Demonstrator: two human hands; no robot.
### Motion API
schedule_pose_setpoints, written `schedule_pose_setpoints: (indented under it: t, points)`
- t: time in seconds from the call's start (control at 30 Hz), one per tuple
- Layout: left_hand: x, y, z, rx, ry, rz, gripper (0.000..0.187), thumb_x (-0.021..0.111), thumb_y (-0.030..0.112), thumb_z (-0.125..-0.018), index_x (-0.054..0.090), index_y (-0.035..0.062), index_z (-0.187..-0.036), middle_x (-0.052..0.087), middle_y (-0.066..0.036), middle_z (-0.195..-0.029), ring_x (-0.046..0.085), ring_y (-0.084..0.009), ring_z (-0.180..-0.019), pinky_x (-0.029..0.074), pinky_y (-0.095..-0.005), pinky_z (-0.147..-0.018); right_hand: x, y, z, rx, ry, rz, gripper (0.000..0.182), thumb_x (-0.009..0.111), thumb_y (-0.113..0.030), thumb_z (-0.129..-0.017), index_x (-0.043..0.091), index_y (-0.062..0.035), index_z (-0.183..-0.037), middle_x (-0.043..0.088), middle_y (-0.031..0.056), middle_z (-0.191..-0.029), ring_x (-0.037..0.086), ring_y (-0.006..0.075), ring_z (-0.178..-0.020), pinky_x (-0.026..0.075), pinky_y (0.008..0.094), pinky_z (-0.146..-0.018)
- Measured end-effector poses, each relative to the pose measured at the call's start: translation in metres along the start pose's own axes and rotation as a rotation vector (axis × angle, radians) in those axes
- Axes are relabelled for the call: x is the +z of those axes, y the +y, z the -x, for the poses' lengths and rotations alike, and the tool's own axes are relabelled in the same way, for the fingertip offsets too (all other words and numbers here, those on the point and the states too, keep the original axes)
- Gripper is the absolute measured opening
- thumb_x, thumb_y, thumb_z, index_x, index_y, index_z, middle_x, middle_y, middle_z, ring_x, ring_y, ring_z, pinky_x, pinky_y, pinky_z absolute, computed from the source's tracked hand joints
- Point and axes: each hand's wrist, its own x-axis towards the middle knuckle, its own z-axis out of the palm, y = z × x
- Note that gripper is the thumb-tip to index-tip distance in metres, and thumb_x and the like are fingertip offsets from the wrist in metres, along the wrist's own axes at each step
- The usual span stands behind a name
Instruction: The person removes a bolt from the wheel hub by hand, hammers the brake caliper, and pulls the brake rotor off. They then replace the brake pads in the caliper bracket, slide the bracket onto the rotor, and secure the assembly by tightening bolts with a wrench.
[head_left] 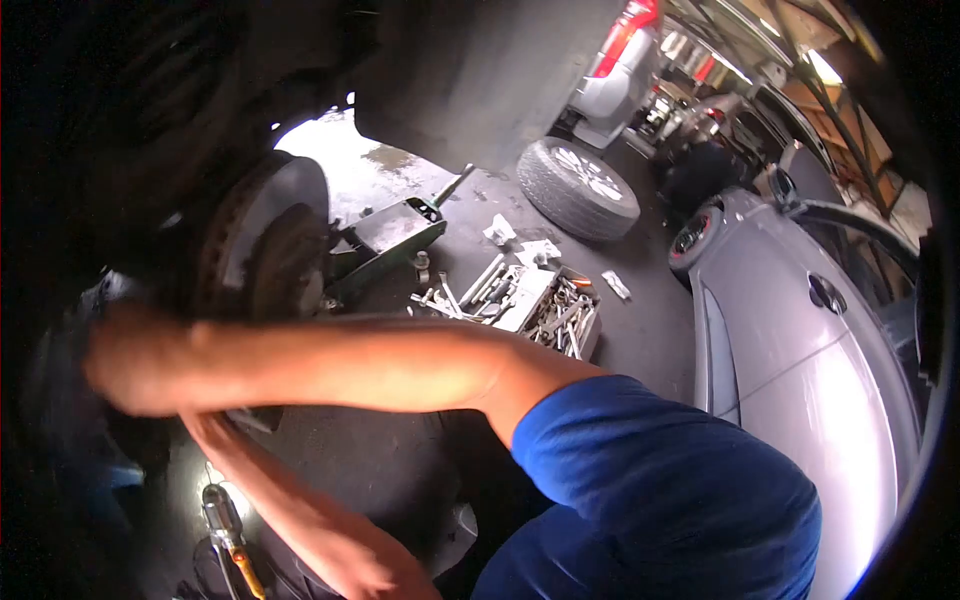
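Observation:
My right hand [140, 365], smeared by motion, is at the far left beside the dark parts around the wheel hub. It looks curled, but its fingers and anything in them cannot be made out. My left forearm [285, 490] rises from the bottom edge toward the same spot, where its hand is hidden behind the right hand and in shadow. Just above my right forearm is a brake disc [300, 195] with its hub, the wheel taken off. A lit work lamp [222, 512] with a yellow handle stands below the left forearm.
A green floor jack [400, 228] reaches under the car beyond the disc. A toolbox [590, 335] full of wrenches and sockets lies on the floor, near a removed wheel [575, 190] and scraps of white packaging [538, 251]. A silver car [800, 370] stands at right.

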Motion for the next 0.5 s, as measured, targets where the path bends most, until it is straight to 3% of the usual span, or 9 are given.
schedule_pose_setpoints:
  t: [0.03,0.13,0.17,0.2,0.23,0.3,0.33,0.4,0.5]
  points:
    - [0.006,0.008,-0.024,-0.014,-0.038,0.007,0.042,0.054,0.021,-0.093,0.058,-0.0042,-0.126,0.061,-0.018,-0.124,0.056,-0.0265,-0.111,0.041,-0.0395,-0.099,-0.017,0.023,-0.002,0.162,-0.071,-0.072,0.016,0.059,-0.016,-0.074,0.071,-0.0104,-0.065,0.070,0.0121,-0.072,0.069,0.0278,-0.076,0.053,0.0428,-0.065]
    - [0.009,0.011,-0.032,-0.055,-0.106,0.021,0.043,0.054,0.022,-0.093,0.057,-0.0039,-0.127,0.061,-0.018,-0.126,0.056,-0.0273,-0.113,0.041,-0.0399,-0.101,-0.060,0.103,0.043,0.124,0.373,0.251,0.027,0.054,-0.016,-0.088,0.068,-0.0069,-0.109,0.069,0.0211,-0.088,0.067,0.0366,-0.077,0.055,0.0478,-0.066]
    - [0.007,0.001,-0.036,-0.045,-0.121,0.009,0.043,0.054,0.022,-0.093,0.057,-0.0037,-0.128,0.060,-0.018,-0.126,0.056,-0.0275,-0.114,0.040,-0.0401,-0.102,-0.055,0.133,0.040,0.409,0.208,0.268,0.033,0.052,-0.026,-0.095,0.062,-0.0069,-0.120,0.068,0.0215,-0.091,0.066,0.0409,-0.087,0.052,0.0510,-0.079]
    - [-0.007,-0.092,-0.047,0.272,0.205,-0.515,0.042,0.047,0.024,-0.094,0.064,-0.0085,-0.115,0.068,-0.024,-0.108,0.062,-0.0366,-0.107,0.045,-0.0377,-0.096,-0.066,0.142,0.039,0.620,0.156,-0.018,0.040,0.052,-0.037,-0.097,0.064,-0.0046,-0.117,0.069,0.0224,-0.096,0.066,0.0410,-0.094,0.051,0.0480,-0.084]
    - [0.001,-0.047,-0.040,0.162,0.120,-0.360,0.040,0.051,0.023,-0.092,0.064,-0.0073,-0.114,0.068,-0.022,-0.107,0.063,-0.0352,-0.105,0.045,-0.0376,-0.096,-0.089,0.111,0.039,0.588,0.358,-0.417,0.044,0.053,-0.040,-0.097,0.065,-0.0028,-0.116,0.069,0.0238,-0.102,0.067,0.0377,-0.096,0.051,0.0427,-0.083]
    - [0.021,0.046,-0.028,-0.085,0.008,-0.062,0.036,0.059,0.021,-0.089,0.066,-0.0049,-0.113,0.069,-0.020,-0.106,0.063,-0.0323,-0.100,0.045,-0.0373,-0.095,-0.095,0.088,0.026,0.616,0.305,-0.442,0.044,0.055,-0.039,-0.096,0.065,0.0005,-0.113,0.071,0.0207,-0.092,0.070,0.0338,-0.089,0.051,0.0402,-0.076]
    - [0.021,0.040,-0.032,-0.173,-0.018,0.062,0.035,0.064,0.021,-0.088,0.066,-0.0045,-0.112,0.069,-0.018,-0.105,0.064,-0.0283,-0.098,0.045,-0.0369,-0.095,-0.098,0.057,0.015,0.531,0.275,-0.282,0.035,0.056,-0.032,-0.096,0.066,-0.0007,-0.108,0.069,0.0181,-0.081,0.071,0.0328,-0.084,0.052,0.0427,-0.074]
    - [0.019,0.015,-0.033,0.002,0.029,0.164,0.033,0.067,0.020,-0.088,0.066,-0.0047,-0.111,0.070,-0.016,-0.104,0.063,-0.0241,-0.098,0.045,-0.0354,-0.094,-0.057,0.034,0.008,0.082,-0.096,0.053,0.019,0.060,-0.019,-0.091,0.067,-0.0036,-0.100,0.068,0.0210,-0.081,0.069,0.0368,-0.078,0.055,0.0465,-0.070]
    - [0.025,0.006,-0.029,0.051,0.138,0.149,0.030,0.065,0.017,-0.091,0.066,-0.0063,-0.110,0.070,-0.015,-0.105,0.063,-0.0218,-0.100,0.045,-0.0343,-0.093,-0.053,0.014,0.002,0.114,-0.067,-0.053,0.020,0.060,-0.016,-0.089,0.066,-0.0038,-0.103,0.068,0.0207,-0.086,0.067,0.0392,-0.078,0.054,0.0471,-0.071]
